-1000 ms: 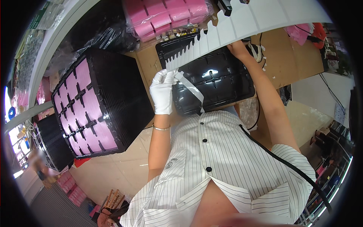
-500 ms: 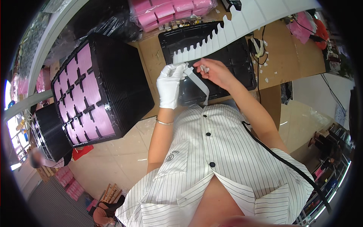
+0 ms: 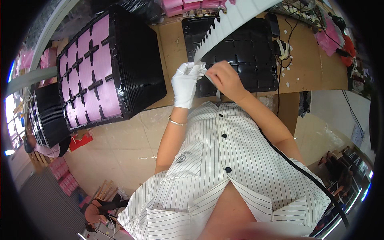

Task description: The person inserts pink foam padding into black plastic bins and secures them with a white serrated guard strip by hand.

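Observation:
My left hand [image 3: 185, 85], in a white glove, is closed on the end of a long white strip [image 3: 236, 22] with a toothed edge. From there the strip rises toward the upper right, over a black compartment tray [image 3: 250, 60] lying on the table. Close beside the glove is my bare right hand [image 3: 227, 82], its fingers curled in a pinch near the strip's end. What those fingers hold is hidden. Below them a narrow white tail [image 3: 218, 95] of strip hangs at the table's near edge.
At the left stands a tall stack of black trays [image 3: 142, 68], its top one filled with pink pieces [image 3: 102, 66]. Pink packs [image 3: 184, 6] lie at the back. White scraps and a dark cable [image 3: 279, 92] are on the brown tabletop [image 3: 312, 72] to the right.
The right hand has turned and closed in toward the glove, covering part of the narrow tail. The view has shifted, and the long strip now shows at a steeper slant.

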### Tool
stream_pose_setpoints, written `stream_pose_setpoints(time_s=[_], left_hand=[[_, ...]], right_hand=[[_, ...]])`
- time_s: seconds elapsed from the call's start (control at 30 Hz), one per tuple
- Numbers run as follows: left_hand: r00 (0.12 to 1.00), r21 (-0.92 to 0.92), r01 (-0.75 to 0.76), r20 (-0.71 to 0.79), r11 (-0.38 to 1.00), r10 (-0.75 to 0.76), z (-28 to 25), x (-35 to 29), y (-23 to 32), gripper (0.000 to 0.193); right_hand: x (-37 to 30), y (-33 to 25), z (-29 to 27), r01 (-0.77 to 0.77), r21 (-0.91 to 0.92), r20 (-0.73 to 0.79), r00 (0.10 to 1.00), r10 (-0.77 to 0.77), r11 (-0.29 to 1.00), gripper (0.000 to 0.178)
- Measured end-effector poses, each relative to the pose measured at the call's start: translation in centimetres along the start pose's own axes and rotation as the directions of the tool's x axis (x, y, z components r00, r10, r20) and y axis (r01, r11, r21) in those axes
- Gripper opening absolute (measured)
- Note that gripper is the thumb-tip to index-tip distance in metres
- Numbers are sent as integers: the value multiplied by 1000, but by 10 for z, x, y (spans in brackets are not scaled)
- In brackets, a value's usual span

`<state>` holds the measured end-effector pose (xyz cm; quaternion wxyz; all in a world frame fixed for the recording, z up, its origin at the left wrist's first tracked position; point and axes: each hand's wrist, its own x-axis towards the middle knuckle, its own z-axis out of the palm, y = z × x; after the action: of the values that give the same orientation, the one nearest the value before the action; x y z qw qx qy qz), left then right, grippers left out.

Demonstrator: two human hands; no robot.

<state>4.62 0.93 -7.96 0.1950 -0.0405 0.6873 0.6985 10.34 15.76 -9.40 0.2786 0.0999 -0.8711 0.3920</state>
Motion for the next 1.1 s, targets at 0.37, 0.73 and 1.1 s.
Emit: stream_pose_setpoints(time_s=[0.37, 0.73, 1.1], left_hand=[[997, 123, -20, -67, 992, 29, -41, -13, 17, 15], [997, 58, -9, -71, 998, 13, -42, -19, 11, 16], [991, 20, 64, 115, 998, -66, -45, -14, 6, 18]], right_hand=[[-49, 54, 39, -539, -146, 409, 731, 547, 829, 10], [-60, 45, 56, -408, -316, 223, 846, 485, 857, 17], [-69, 45, -34, -927, 302, 612, 367, 701, 222, 18]])
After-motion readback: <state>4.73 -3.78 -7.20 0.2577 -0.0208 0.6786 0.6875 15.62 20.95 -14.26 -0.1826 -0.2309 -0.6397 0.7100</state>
